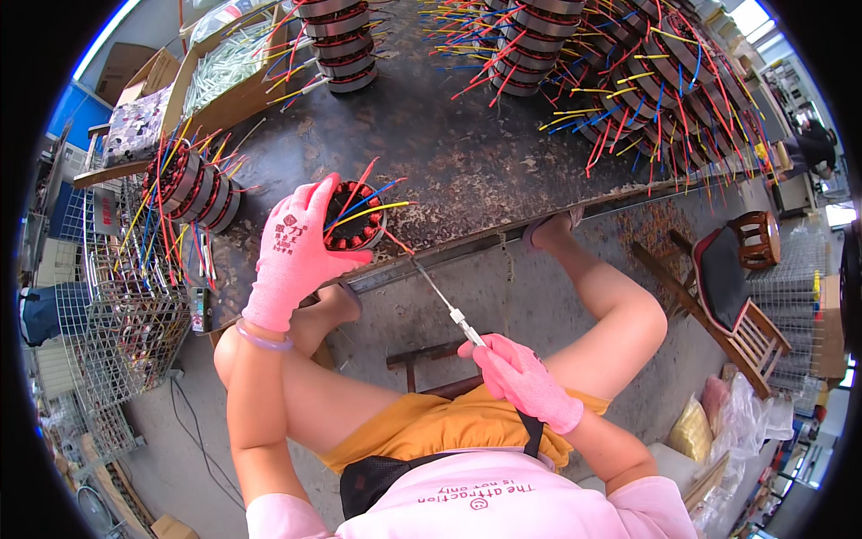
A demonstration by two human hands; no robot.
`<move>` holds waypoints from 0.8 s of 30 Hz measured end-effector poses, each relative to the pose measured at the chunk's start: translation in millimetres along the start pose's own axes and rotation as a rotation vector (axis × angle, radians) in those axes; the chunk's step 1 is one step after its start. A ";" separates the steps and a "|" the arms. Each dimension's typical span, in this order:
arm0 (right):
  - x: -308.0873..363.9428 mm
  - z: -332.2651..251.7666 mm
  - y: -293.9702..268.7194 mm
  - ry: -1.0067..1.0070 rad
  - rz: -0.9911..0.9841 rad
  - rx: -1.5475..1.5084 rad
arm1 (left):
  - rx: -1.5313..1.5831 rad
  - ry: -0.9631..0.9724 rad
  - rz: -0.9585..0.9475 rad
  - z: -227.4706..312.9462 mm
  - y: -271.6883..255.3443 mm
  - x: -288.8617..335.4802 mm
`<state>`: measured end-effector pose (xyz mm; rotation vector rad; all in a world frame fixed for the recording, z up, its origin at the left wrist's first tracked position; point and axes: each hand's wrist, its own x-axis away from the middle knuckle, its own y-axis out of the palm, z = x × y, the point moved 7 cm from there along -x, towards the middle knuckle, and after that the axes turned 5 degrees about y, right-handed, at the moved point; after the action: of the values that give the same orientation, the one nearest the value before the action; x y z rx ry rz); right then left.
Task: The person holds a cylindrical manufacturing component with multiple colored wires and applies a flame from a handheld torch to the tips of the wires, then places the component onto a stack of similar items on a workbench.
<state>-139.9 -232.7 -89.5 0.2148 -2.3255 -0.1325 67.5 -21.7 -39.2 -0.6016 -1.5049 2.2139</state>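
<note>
My left hand, in a pink glove, grips a motor stator at the near edge of the dark workbench. Its fingers wrap the far-left side of the ring, with the thumb on the near side. Red, blue and yellow leads stick out of the stator's red-wound opening. From its right side an orange-red lead runs toward a slim grey stem with a white end piece. Over my lap, my right hand, also gloved in pink, is closed on that white end. Whether the stem is a tool or part of the lead I cannot tell.
Stacked stators stand on the bench, with a large pile of them at the far right. Another stack leans at the left. A box of white sleeves sits at the back left. Wire racks stand beside the bench.
</note>
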 end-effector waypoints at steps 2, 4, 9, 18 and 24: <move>0.2 0.8 -0.6 -0.020 -0.005 0.012 | 0.000 0.018 0.012 1.9 0.4 -0.2; 0.0 0.3 -1.0 -0.050 0.001 0.017 | -0.006 0.033 0.027 1.4 -1.0 0.2; 0.2 3.3 -1.7 -0.019 0.006 -0.061 | -0.038 0.107 0.108 1.6 -1.4 1.7; 0.5 0.3 -3.4 -0.021 0.023 -0.003 | -0.060 0.044 0.091 -2.2 1.2 3.3; -0.3 -3.4 -2.7 -0.020 0.022 -0.016 | -0.061 0.009 0.051 -1.9 1.4 2.3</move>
<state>-136.9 -235.4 -87.8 0.1800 -2.3449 -0.1432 66.5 -19.4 -41.4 -0.6755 -1.5744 2.2063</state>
